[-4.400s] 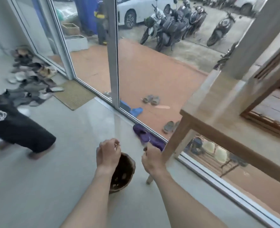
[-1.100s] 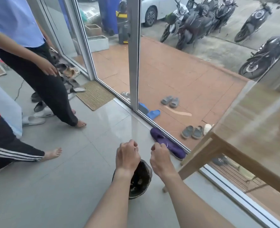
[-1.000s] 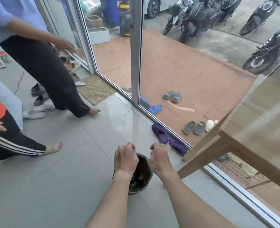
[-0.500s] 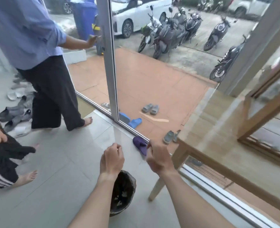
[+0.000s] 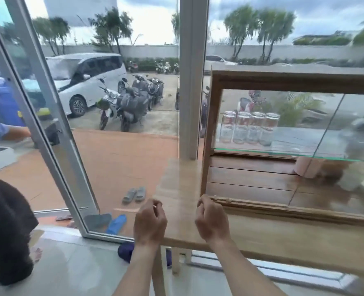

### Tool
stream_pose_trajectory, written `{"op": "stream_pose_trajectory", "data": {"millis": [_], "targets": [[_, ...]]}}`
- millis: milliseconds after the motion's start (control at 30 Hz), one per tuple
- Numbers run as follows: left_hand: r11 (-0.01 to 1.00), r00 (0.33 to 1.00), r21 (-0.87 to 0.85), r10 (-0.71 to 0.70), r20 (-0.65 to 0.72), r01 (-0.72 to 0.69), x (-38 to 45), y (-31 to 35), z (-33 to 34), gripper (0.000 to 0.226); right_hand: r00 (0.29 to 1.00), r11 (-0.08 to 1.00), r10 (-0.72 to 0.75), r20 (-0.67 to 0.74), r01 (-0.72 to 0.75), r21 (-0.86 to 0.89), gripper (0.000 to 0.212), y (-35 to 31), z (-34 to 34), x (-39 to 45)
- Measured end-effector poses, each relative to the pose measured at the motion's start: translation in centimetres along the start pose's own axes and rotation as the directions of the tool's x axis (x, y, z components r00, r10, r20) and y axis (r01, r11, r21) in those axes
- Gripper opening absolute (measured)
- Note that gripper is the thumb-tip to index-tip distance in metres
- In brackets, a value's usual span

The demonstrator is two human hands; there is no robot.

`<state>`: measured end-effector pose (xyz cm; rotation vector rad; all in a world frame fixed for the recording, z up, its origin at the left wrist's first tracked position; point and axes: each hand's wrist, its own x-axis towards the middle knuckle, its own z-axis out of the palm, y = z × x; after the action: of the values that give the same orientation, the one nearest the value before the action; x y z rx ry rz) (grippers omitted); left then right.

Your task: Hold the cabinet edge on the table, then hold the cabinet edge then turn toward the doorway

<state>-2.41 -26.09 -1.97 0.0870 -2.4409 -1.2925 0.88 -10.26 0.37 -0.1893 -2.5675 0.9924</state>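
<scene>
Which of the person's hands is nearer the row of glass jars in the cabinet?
Right. The right hand is below the glass jars, by the cabinet's front corner; the left hand is farther left.

Left hand [image 5: 150,223] and right hand [image 5: 212,221], fingers curled, hover over wooden table [image 5: 283,238].

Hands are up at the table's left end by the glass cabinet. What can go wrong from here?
1. The right hand is curled close to the wooden cabinet's front corner; a bump could jar the glass shelf and the jars in a row on it.
2. The left hand hangs at the table's left edge; whether it pinches something small is unclear, and anything dropped falls to the floor.
3. The picture is blurred, so contact is hard to judge.
</scene>
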Motion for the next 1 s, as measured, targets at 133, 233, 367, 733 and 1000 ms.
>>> {"op": "stream_pose_trajectory", "data": {"millis": [133,233,367,733,1000], "targets": [[0.990,0.983,0.002,0.140,0.117,-0.141,-0.8,4.0,4.3,0.012,0.983,0.993,0.116,-0.142,-0.116,0.011,0.036,3.8,-3.7,1.5],[0.972,0.957,0.001,0.230,0.177,-0.234,-1.3,6.2,7.2,0.012,0.970,0.982,0.184,-0.157,-0.188,-0.016,0.025,6.1,-5.4,2.6],[0.954,0.927,0.039,0.279,0.251,-0.297,-1.6,8.1,10.1,0.024,0.967,0.963,0.225,-0.119,-0.239,-0.121,0.024,7.9,-5.9,3.8],[0.956,0.934,0.218,0.117,0.339,-0.199,-0.8,8.8,12.5,0.030,0.986,0.958,0.167,0.000,-0.162,-0.237,0.022,8.6,-3.8,4.7],[0.960,0.931,0.107,0.220,0.292,-0.260,-1.6,7.9,11.6,0.020,0.976,0.970,0.178,-0.123,-0.195,-0.145,0.019,8.8,-4.0,3.4]]}}
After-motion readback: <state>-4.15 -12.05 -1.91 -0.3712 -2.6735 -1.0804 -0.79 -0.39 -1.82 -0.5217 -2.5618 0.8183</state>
